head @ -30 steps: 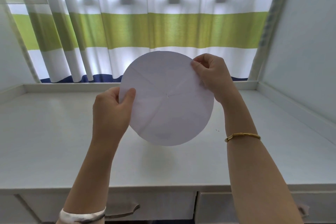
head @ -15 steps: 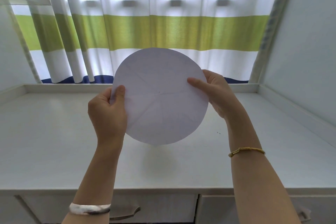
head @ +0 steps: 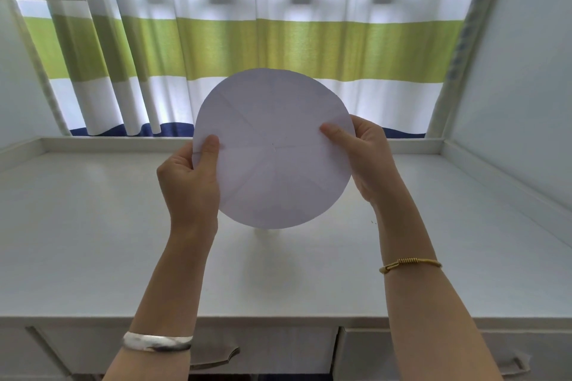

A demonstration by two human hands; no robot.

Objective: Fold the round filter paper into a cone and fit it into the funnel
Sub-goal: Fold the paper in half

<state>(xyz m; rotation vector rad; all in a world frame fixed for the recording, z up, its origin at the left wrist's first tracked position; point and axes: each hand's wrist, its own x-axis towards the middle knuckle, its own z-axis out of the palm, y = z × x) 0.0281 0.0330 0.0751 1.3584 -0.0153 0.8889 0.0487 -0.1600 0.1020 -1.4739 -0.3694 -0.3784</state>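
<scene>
— Fingers first. What do you see?

— Left hand (head: 188, 182): thumb pressed on the near face of the filter paper (head: 272, 148), fingers behind, pinching its left edge. Right hand (head: 365, 158) pinches the right edge likewise.

— And the paper?

— I note it flat, unfolded, faint creases meeting at its centre, held upright in the air above the white desk (head: 93, 226). Striped curtain (head: 278, 40) behind. I cannot see a funnel.

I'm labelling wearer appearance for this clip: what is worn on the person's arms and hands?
Both forearms are bare, with no sleeves or gloves in view. The left wrist carries a wide, smooth silver bangle. The right wrist carries a thin gold bracelet with a coiled section on top. No rings show on the visible fingers.
</scene>
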